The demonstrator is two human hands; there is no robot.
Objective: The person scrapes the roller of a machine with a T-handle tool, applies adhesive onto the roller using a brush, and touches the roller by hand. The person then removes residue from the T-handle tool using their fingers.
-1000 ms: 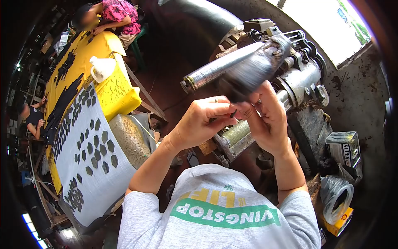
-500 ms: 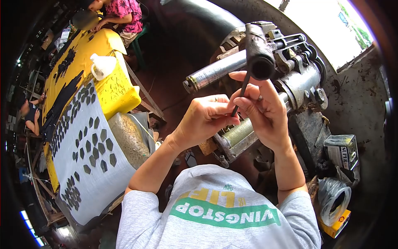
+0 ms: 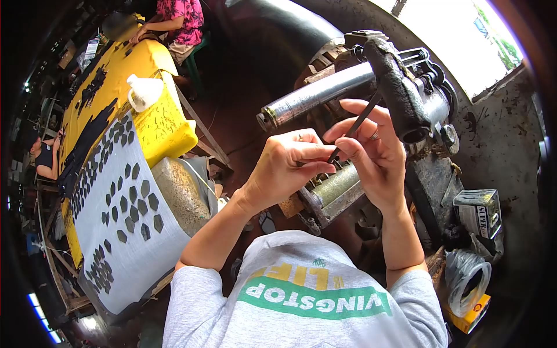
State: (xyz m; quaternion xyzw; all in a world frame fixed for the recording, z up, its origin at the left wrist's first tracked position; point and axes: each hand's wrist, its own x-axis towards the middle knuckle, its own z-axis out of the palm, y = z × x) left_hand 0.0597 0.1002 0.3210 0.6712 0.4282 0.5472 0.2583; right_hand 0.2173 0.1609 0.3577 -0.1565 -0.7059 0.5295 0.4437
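On the left, the left hand [image 3: 285,163] has its thumb and fingertips together, pinching the lower end of the thin dark rod [image 3: 364,118]. From that pinch the rod slants up and rightward, away from the body, across the fingers of the right hand [image 3: 380,165]. Those fingers curl loosely, partly apart; whether they clamp the rod, I cannot tell. At its far end sits the dark tube [image 3: 400,90], beyond the right hand and nearer to it, long axis crosswise to the rod, open end toward the body.
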